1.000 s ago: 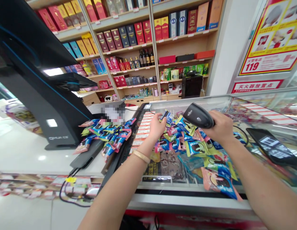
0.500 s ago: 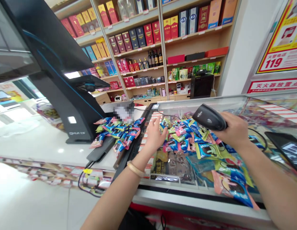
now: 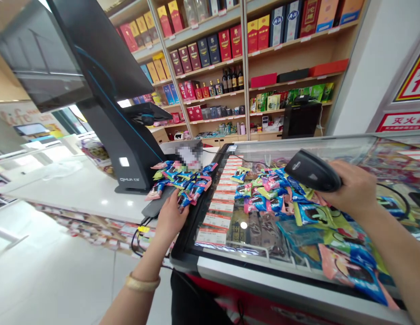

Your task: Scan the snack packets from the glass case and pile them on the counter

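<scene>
My right hand point(image 3: 357, 187) grips a black handheld barcode scanner point(image 3: 313, 170), its head pointing left above a heap of small blue, pink and green snack packets point(image 3: 274, 189). These lie on the glass top of the display case. At the left, my left hand point(image 3: 172, 216) is at the near edge of a second pile of similar packets point(image 3: 192, 183). Its fingers and thumb close around one snack packet point(image 3: 183, 201), partly hidden by the hand. A gold-coloured bangle point(image 3: 142, 283) circles my left wrist.
A dark monitor stand point(image 3: 128, 153) rises from the white counter point(image 3: 77, 198). A flat black device point(image 3: 154, 208) with cables lies under the left packets. Larger packets point(image 3: 355, 273) lie at the case's front edge. Shelves of boxed bottles point(image 3: 210, 49) stand behind.
My left hand has moved left from the heap on the glass to the pile by the monitor stand, closing on a packet. The right hand still holds the scanner; the view has turned left.
</scene>
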### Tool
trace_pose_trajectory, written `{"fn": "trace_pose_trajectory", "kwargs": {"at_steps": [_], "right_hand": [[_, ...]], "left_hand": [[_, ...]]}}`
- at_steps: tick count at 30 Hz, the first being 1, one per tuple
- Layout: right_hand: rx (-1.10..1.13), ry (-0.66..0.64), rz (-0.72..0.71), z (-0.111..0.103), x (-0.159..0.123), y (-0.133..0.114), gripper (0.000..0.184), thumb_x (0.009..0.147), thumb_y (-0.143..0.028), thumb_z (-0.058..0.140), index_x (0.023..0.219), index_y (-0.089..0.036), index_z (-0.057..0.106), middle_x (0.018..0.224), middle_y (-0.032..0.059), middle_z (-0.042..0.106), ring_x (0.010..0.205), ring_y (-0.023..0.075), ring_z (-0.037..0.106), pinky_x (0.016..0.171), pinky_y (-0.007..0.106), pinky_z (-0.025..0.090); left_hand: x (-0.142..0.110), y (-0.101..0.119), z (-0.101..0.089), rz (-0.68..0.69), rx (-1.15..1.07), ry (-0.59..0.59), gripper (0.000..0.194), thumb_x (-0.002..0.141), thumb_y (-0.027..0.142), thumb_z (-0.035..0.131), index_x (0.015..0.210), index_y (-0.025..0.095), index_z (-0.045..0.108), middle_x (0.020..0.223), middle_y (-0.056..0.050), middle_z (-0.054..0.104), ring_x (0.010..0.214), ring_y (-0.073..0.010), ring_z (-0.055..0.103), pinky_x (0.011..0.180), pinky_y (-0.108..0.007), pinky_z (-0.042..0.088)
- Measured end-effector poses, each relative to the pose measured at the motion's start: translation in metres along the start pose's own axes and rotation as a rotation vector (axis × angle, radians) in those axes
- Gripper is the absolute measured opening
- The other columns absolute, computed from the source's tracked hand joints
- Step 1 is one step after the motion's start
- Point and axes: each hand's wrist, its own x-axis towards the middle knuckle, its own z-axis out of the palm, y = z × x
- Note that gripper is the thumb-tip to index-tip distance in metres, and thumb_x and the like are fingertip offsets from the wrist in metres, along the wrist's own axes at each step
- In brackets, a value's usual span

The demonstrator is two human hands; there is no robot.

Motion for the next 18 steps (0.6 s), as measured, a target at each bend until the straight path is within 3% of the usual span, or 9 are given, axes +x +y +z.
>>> {"fn": "trace_pose_trajectory", "kwargs": {"at_steps": [2, 5, 9, 11, 13, 15, 18], "right_hand": [[-0.011, -0.004, 0.003, 0.001, -0.001, 0.0, 0.021, 0.081, -0.04, 0.062, 0.088, -0.021, 0.067, 0.076, 0.0063, 0.074, 0.071, 0.0223, 0.069, 0.065, 0.031, 0.047], [-0.008, -0.005, -0.02, 0.001, -0.001, 0.0, 0.019, 0.082, -0.038, 0.063, 0.089, -0.022, 0.065, 0.078, 0.0075, 0.074, 0.072, 0.0235, 0.07, 0.065, 0.032, 0.047], [0.027, -0.026, 0.023, -0.004, 0.002, -0.003, 0.015, 0.08, -0.034, 0.065, 0.09, -0.023, 0.064, 0.08, 0.0101, 0.074, 0.072, 0.0255, 0.069, 0.066, 0.035, 0.048], [0.061, -0.021, 0.034, -0.007, 0.005, -0.006, 0.015, 0.079, -0.035, 0.066, 0.089, -0.023, 0.064, 0.078, 0.0095, 0.073, 0.071, 0.0253, 0.068, 0.065, 0.035, 0.047], [0.117, -0.008, 0.003, -0.01, 0.008, -0.011, 0.017, 0.079, -0.036, 0.067, 0.09, -0.023, 0.065, 0.078, 0.009, 0.073, 0.071, 0.0244, 0.068, 0.064, 0.034, 0.047], [0.173, -0.006, -0.029, -0.013, 0.011, -0.016, 0.019, 0.08, -0.035, 0.067, 0.094, -0.022, 0.066, 0.081, 0.0089, 0.073, 0.072, 0.0238, 0.069, 0.065, 0.033, 0.047], [0.228, -0.05, -0.032, -0.016, 0.014, -0.022, 0.02, 0.082, -0.032, 0.064, 0.099, -0.022, 0.067, 0.084, 0.0083, 0.074, 0.074, 0.024, 0.069, 0.066, 0.034, 0.048]], "left_hand": [[-0.003, -0.004, -0.002, -0.016, -0.052, -0.005, 0.062, 0.084, 0.032, 0.064, 0.143, 0.015, 0.053, 0.127, -0.018, 0.07, 0.12, -0.0351, 0.067, 0.103, -0.049, 0.053], [-0.006, -0.004, -0.007, -0.068, -0.19, 0.092, 0.057, 0.08, 0.037, 0.068, 0.133, 0.019, 0.059, 0.12, -0.015, 0.073, 0.115, -0.0345, 0.07, 0.102, -0.05, 0.054], [-0.006, 0.017, -0.011, -0.148, -0.69, 0.218, 0.053, 0.077, 0.046, 0.073, 0.121, 0.019, 0.062, 0.108, -0.011, 0.076, 0.102, -0.029, 0.074, 0.098, -0.047, 0.058], [-0.005, 0.04, -0.011, -0.201, -1.04, 0.146, 0.049, 0.079, 0.052, 0.072, 0.114, 0.019, 0.064, 0.105, -0.01, 0.077, 0.095, -0.0251, 0.075, 0.091, -0.043, 0.061], [-0.002, 0.066, -0.009, -0.281, -1.32, -0.041, 0.044, 0.084, 0.056, 0.067, 0.105, 0.017, 0.067, 0.099, -0.01, 0.077, 0.087, -0.0236, 0.076, 0.078, -0.039, 0.065], [0.002, 0.095, -0.004, -0.338, -1.471, -0.213, 0.043, 0.089, 0.055, 0.062, 0.102, 0.014, 0.069, 0.096, -0.012, 0.077, 0.083, -0.0228, 0.077, 0.066, -0.033, 0.064], [0.014, 0.134, 0.008, -0.307, -1.566, -0.289, 0.043, 0.093, 0.054, 0.058, 0.103, 0.014, 0.07, 0.096, -0.012, 0.078, 0.078, -0.022, 0.076, 0.056, -0.028, 0.061]]}}
